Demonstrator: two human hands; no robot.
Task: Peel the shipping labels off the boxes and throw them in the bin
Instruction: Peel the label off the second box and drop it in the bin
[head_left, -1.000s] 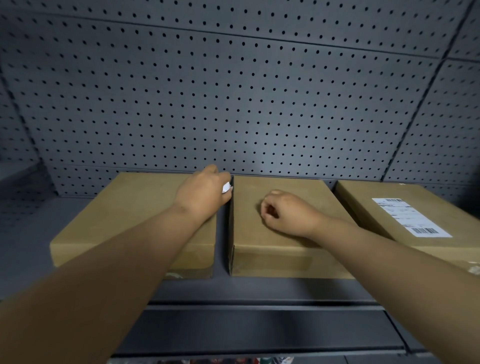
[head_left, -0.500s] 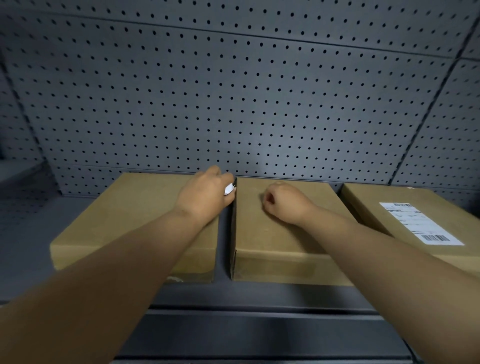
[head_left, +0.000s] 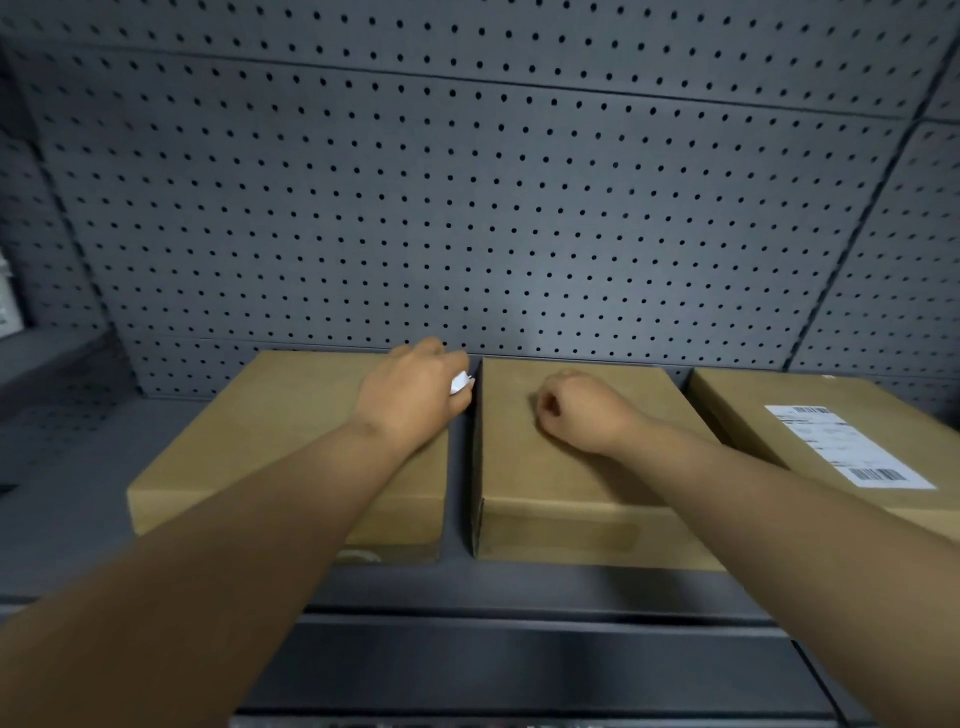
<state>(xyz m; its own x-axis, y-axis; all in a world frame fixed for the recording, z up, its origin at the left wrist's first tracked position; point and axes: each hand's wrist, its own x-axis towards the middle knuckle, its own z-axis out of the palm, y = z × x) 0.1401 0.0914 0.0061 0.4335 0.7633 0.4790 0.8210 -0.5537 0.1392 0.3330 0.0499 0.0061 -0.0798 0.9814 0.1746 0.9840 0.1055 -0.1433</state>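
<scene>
Three flat brown cardboard boxes lie side by side on a dark grey shelf. My left hand rests on the far right corner of the left box, closed around a crumpled white label that pokes out by the thumb. My right hand lies as a loose fist on top of the middle box, whose top shows no label; I cannot tell if it holds anything. The right box carries a white shipping label with barcodes, flat on its top.
A grey pegboard wall rises right behind the boxes. The shelf's dark front edge runs below them. A narrow gap separates the left and middle boxes. No bin is in view.
My right hand slid a little farther back on the middle box. The view shifted slightly left, so the right box sits nearer the frame edge. My left hand kept its hold.
</scene>
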